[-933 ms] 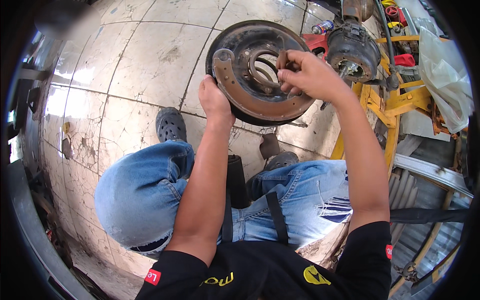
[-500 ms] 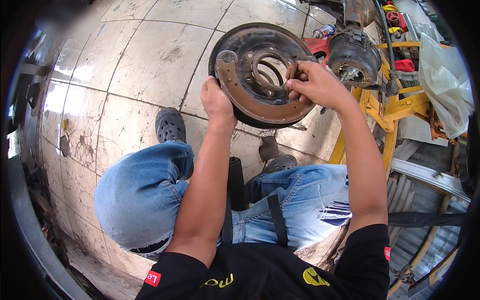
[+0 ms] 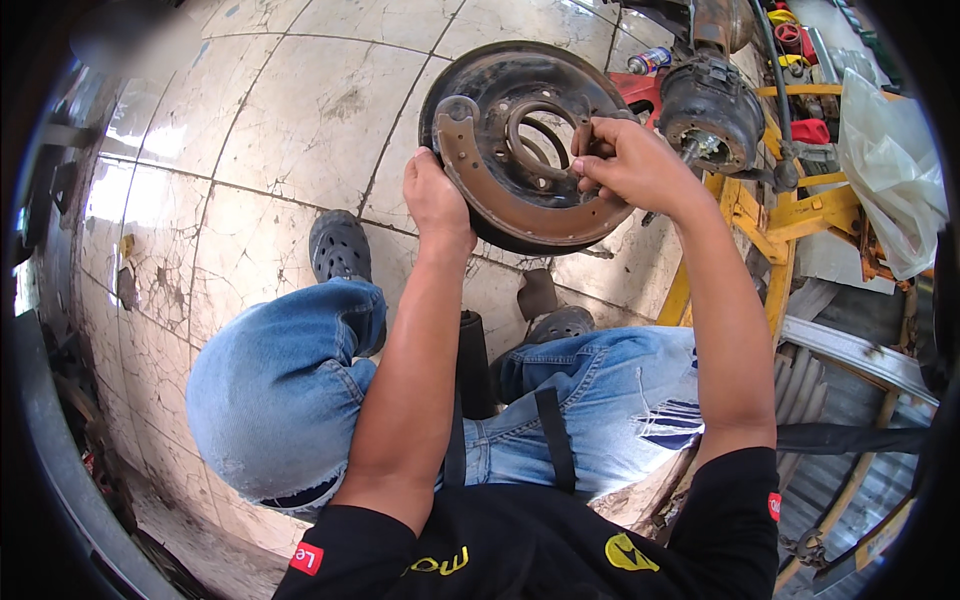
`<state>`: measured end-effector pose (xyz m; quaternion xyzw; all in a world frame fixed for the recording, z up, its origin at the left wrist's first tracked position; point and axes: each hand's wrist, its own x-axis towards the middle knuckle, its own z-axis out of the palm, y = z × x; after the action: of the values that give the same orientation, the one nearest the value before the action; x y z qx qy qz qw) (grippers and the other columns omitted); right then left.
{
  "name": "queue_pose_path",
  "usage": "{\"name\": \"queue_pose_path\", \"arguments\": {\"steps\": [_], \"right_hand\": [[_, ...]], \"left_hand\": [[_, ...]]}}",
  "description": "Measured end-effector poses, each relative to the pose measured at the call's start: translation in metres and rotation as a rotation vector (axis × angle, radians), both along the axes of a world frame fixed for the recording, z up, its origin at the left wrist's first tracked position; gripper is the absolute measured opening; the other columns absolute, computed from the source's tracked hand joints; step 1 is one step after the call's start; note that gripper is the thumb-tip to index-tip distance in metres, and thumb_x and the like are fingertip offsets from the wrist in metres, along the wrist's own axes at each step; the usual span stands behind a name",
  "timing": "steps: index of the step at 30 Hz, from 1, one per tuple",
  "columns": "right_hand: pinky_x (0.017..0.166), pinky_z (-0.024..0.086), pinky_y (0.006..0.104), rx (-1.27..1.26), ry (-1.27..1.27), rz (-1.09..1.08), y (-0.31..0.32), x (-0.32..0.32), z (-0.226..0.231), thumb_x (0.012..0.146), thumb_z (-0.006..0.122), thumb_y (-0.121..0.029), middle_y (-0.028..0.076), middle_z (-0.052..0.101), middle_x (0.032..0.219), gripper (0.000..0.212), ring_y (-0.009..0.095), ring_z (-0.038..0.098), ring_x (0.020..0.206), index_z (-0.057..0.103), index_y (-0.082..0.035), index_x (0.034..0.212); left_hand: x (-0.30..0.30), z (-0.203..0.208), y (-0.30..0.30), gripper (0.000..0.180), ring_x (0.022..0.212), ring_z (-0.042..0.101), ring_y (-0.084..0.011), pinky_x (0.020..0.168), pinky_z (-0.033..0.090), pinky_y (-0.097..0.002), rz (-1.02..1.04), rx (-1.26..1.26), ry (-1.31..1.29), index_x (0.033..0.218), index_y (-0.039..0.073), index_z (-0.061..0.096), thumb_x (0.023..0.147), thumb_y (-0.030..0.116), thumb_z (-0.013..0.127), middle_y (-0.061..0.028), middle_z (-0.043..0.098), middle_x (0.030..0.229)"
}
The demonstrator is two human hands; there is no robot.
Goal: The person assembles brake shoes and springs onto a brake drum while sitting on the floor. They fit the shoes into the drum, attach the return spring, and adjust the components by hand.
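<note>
A round black brake backing plate [image 3: 478,85] with a hole in its middle is held up in front of me. Along its near side lies a curved brown brake shoe [image 3: 505,212] with small rivet holes. My left hand [image 3: 437,200] grips the left edge of the plate and shoe, its fingers going out of sight behind. At the shoe's right end my right hand [image 3: 630,165] is closed in a pinch beside the central ring [image 3: 516,130]. Whatever sits between its fingertips is too small to make out.
A rusty axle end with a dark round hub [image 3: 708,110] stands at the right, near a yellow metal stand [image 3: 780,225]. A spray can [image 3: 650,61], a red object [image 3: 638,92] and a clear plastic bag [image 3: 888,170] are nearby. Cracked tiles [image 3: 270,130] cover the floor.
Almost nothing differs. The plate and shoe have shifted very slightly, and my right hand's fingers have moved a little at the shoe's right end.
</note>
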<state>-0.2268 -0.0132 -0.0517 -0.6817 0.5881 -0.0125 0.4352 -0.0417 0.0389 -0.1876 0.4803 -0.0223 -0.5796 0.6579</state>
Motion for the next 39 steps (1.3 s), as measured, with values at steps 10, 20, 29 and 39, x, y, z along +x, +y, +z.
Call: {"name": "queue_pose_path", "arguments": {"steps": [10, 20, 29, 39], "right_hand": [[0.056, 0.049, 0.0236, -0.020, 0.024, 0.057, 0.000, 0.004, 0.002, 0.094, 0.063, -0.013, 0.001, 0.067, 0.076, 0.010, 0.007, 0.060, 0.063, 0.061, -0.004, 0.097], [0.058, 0.050, 0.0248, -0.033, 0.025, 0.088, -0.002, -0.005, -0.001, 0.093, 0.063, -0.010, 0.002, 0.067, 0.082, 0.010, 0.008, 0.062, 0.066, 0.059, -0.004, 0.101], [0.060, 0.050, 0.0264, -0.076, -0.035, 0.008, 0.003, 0.003, -0.003, 0.094, 0.061, -0.009, 0.003, 0.065, 0.085, 0.016, 0.010, 0.063, 0.066, 0.054, -0.004, 0.108], [0.059, 0.050, 0.0283, -0.107, 0.039, 0.062, 0.001, 0.002, -0.003, 0.093, 0.063, -0.009, 0.004, 0.064, 0.082, 0.016, 0.012, 0.064, 0.063, 0.051, -0.004, 0.102]], "left_hand": [[0.001, 0.002, 0.000, 0.034, 0.097, 0.062, -0.0241, 0.087, 0.052, -0.0417, 0.000, 0.012, 0.000, 0.112, 0.003, 0.056, 0.104, 0.028, 0.035, -0.0119, 0.062, 0.107], [0.000, 0.006, 0.001, 0.034, 0.097, 0.062, -0.0228, 0.087, 0.051, -0.0401, 0.004, 0.022, -0.032, 0.112, 0.002, 0.056, 0.105, 0.028, 0.036, -0.0118, 0.061, 0.107], [0.001, 0.002, 0.000, 0.035, 0.097, 0.062, -0.0225, 0.086, 0.051, -0.0391, 0.003, 0.001, -0.051, 0.113, 0.002, 0.056, 0.105, 0.028, 0.035, -0.0120, 0.061, 0.106], [0.000, 0.005, 0.002, 0.035, 0.098, 0.061, -0.0227, 0.086, 0.051, -0.0398, -0.005, 0.010, -0.067, 0.115, 0.001, 0.055, 0.105, 0.028, 0.036, -0.0122, 0.060, 0.108]]}}
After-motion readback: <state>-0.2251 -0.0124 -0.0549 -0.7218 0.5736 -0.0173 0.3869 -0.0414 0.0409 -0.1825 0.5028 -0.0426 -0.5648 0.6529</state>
